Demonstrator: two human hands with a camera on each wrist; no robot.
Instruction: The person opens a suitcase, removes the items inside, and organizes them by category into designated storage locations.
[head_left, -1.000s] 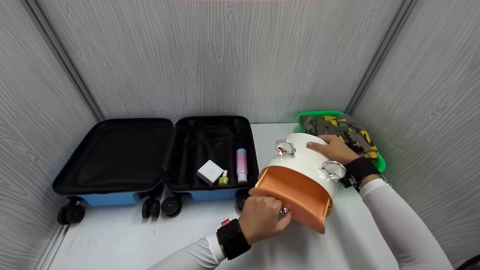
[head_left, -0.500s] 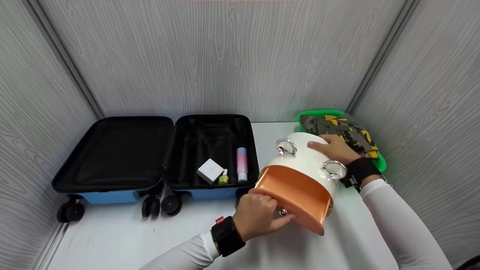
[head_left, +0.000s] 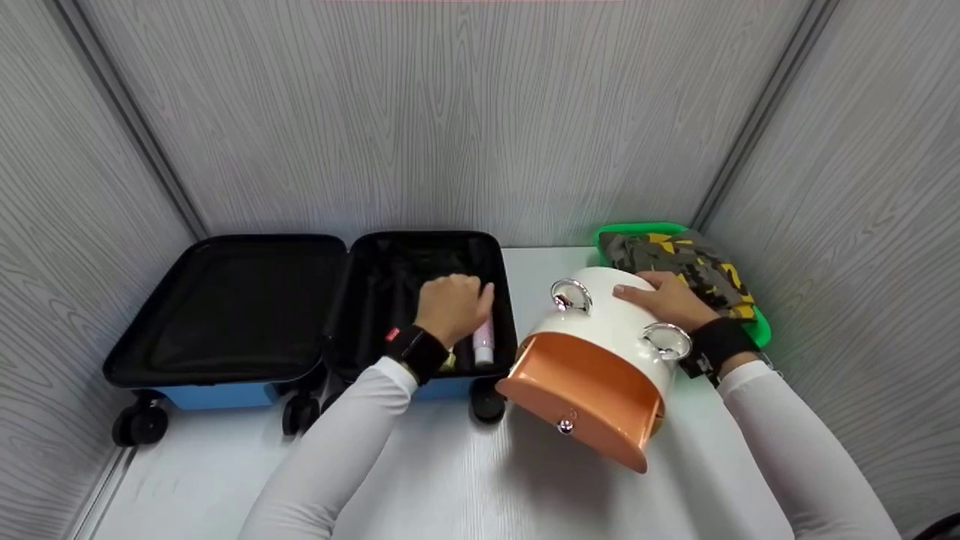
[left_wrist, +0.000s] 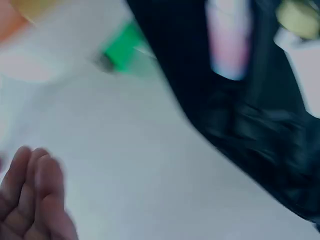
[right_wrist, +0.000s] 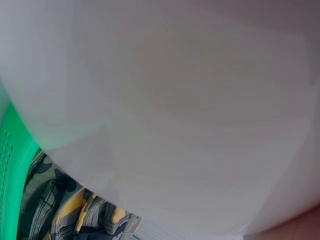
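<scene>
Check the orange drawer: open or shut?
Open. The orange drawer juts out of the white box, its knob free of both hands.

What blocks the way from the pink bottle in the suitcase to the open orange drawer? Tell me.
Nothing visible lies on the bare table between them. The pink bottle sits in the suitcase under the left hand, so it must be lifted over the suitcase's raised right wall to reach the drawer.
</scene>
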